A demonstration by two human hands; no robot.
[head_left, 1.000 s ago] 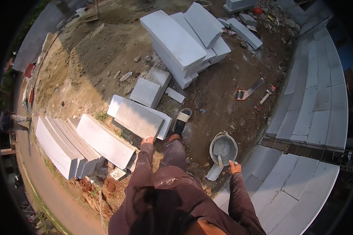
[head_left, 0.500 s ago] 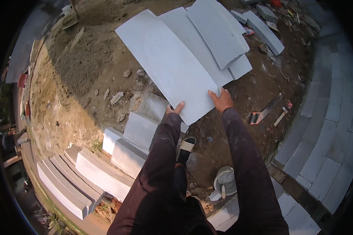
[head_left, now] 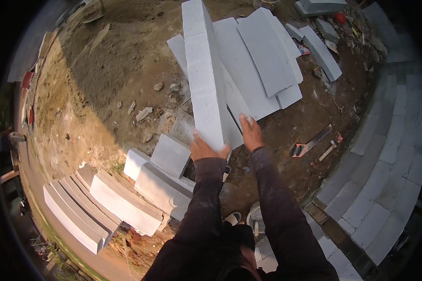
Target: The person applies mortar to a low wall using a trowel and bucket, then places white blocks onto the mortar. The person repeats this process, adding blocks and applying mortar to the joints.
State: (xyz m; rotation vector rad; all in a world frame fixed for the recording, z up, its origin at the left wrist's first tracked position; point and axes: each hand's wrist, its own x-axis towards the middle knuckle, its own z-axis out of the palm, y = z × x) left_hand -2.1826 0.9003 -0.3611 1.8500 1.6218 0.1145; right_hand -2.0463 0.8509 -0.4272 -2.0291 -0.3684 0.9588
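A long pale concrete block [head_left: 202,79] stands tipped up on its long edge in front of me, its narrow face upward. My left hand [head_left: 207,148] is closed around its near end, with the thumb to the right. Under it lies a flat slab [head_left: 238,96], showing on both sides. My right hand [head_left: 252,133] has its bent fingers at the near right corner, close to a dark gap between block and slab. Its other fingers are hidden, so I cannot tell which of the two it grips.
More slabs [head_left: 267,51] overlap just right of the block. Pale blocks [head_left: 162,189] stand in rows at the lower left. A handsaw [head_left: 312,142] and a hammer [head_left: 328,151] lie on the dirt. A bucket [head_left: 255,218] sits near my feet. A block wall [head_left: 380,173] curves along the right.
The block that lay nearly flat between my hands is now tipped onto its edge. My left hand has turned around its end, and my right hand has come closer to the left.
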